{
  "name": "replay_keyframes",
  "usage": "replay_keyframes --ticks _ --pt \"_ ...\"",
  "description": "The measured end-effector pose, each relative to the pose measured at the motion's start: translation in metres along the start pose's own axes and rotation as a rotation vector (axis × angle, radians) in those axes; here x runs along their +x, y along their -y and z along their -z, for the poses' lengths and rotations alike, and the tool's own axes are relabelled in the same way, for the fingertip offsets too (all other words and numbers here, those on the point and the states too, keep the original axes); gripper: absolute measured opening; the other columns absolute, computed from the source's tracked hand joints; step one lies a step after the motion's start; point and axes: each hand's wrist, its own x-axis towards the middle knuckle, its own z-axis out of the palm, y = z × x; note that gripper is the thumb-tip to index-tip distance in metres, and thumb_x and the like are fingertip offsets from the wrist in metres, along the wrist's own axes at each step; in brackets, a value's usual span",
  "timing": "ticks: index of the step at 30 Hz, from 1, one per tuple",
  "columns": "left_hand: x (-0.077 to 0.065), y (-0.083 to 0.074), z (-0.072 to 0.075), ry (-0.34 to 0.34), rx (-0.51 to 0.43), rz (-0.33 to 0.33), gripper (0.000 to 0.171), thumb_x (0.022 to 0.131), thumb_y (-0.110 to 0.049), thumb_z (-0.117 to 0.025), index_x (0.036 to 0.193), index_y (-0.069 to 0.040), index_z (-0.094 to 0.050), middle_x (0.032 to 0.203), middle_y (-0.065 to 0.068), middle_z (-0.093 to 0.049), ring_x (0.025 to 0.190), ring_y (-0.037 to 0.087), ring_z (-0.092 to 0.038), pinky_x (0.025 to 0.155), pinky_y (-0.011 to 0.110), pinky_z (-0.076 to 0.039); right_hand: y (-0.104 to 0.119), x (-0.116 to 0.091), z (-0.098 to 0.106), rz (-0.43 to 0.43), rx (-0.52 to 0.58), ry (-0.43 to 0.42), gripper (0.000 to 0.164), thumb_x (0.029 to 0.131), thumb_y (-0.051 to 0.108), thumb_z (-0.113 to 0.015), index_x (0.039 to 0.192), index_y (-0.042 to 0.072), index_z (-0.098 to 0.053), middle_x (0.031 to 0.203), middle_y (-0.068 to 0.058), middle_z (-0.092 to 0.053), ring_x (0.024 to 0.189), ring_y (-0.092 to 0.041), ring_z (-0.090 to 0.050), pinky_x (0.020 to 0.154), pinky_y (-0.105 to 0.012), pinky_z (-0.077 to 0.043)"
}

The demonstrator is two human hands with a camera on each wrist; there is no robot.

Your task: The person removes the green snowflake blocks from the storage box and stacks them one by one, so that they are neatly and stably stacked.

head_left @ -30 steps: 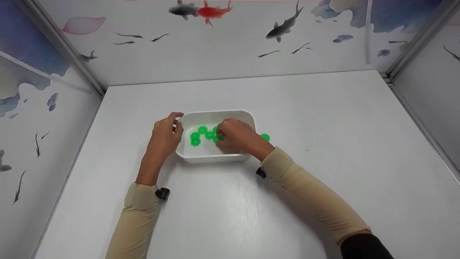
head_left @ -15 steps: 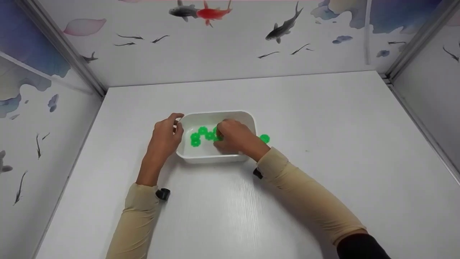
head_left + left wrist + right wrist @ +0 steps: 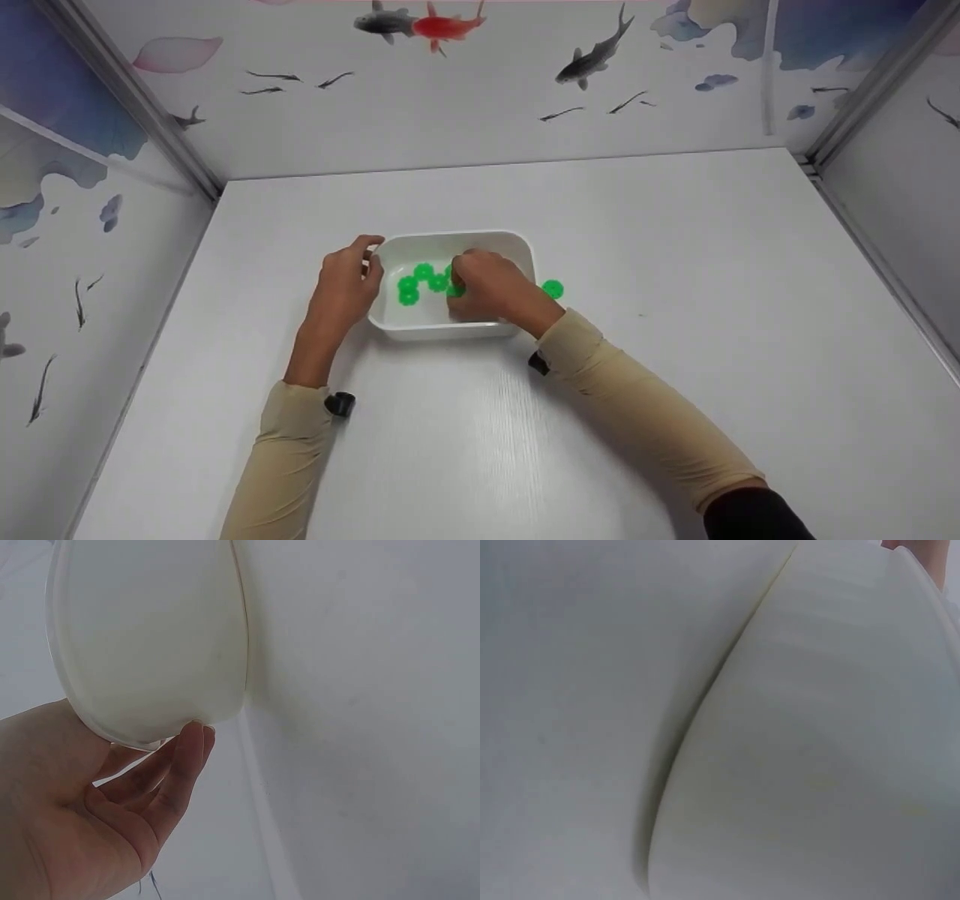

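Observation:
A white plastic basin (image 3: pixel 416 327) with rounded corners stands on the table, green flower-shaped pieces (image 3: pixel 408 287) lying linked or side by side on its floor. My left hand (image 3: pixel 347 279) holds the basin's left end; in the left wrist view its curled fingers (image 3: pixel 180 772) reach under the rim and against the outer wall. Inside the basin, my right hand (image 3: pixel 491 285) bends its fingers onto a green piece (image 3: pixel 454 289) at the right end of the group, pinching it. The hand's back hides part of that piece. The right wrist view shows only the basin's outer wall (image 3: pixel 795 750).
One more green flower-shaped piece (image 3: pixel 553 289) lies on the white table (image 3: pixel 675 240), just outside the basin's right end. Panels printed with fish (image 3: pixel 592 60) stand behind the table and along both sides.
My right hand and forearm have shifted slightly left and closer over the green piece, then stayed there. The left hand and the basin have kept their place.

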Motion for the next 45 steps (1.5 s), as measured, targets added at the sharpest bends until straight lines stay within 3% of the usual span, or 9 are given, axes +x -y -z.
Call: replay_keyframes --ticks 8,16,27,36,45 --pt "0.001 0.0 0.001 -0.001 0.01 -0.005 0.041 0.112 -0.014 -0.053 0.152 -0.009 -0.058 0.129 0.017 -0.075 0.106 0.027 -0.075 0.09 0.043 -0.064 -0.002 -0.003 0.002 0.01 0.001 -0.005 0.016 0.089 0.021 -0.078 0.1 0.01 -0.074 0.092 -0.001 -0.068 0.085 -0.02 -0.059 0.072 -0.033 -0.05" --pt "0.001 0.0 -0.001 0.001 0.007 -0.001 0.04 0.112 -0.014 -0.054 0.152 -0.008 -0.058 0.129 0.018 -0.075 0.107 0.028 -0.075 0.091 0.043 -0.064 -0.003 -0.009 0.007 0.015 0.01 -0.027 0.029 0.093 0.027 -0.08 0.114 0.008 -0.074 0.104 -0.004 -0.071 0.092 -0.022 -0.061 0.084 -0.036 -0.058" --pt "0.0 0.0 -0.001 -0.003 0.01 -0.001 0.04 0.112 -0.012 -0.054 0.152 -0.008 -0.059 0.128 0.018 -0.075 0.105 0.028 -0.074 0.09 0.043 -0.064 -0.011 -0.022 0.016 0.092 0.093 -0.148 0.029 0.093 0.024 -0.081 0.112 0.004 -0.073 0.103 -0.007 -0.071 0.09 -0.02 -0.068 0.083 -0.035 -0.061" --pt "0.001 -0.001 -0.001 -0.006 0.022 -0.02 0.041 0.112 -0.012 -0.054 0.152 -0.006 -0.058 0.127 0.019 -0.076 0.105 0.028 -0.076 0.089 0.042 -0.065 -0.025 -0.038 0.027 0.15 0.18 -0.227 0.024 0.092 0.016 -0.079 0.111 0.004 -0.071 0.109 -0.009 -0.069 0.097 -0.03 -0.072 0.085 -0.035 -0.062" --pt "-0.001 -0.002 0.0 0.002 0.019 -0.003 0.042 0.112 -0.013 -0.053 0.153 -0.008 -0.057 0.13 0.018 -0.074 0.108 0.029 -0.074 0.091 0.043 -0.064 -0.04 -0.051 0.031 0.235 0.22 -0.258 0.024 0.093 0.014 -0.078 0.114 0.005 -0.07 0.111 -0.006 -0.071 0.096 -0.021 -0.071 0.089 -0.036 -0.064"
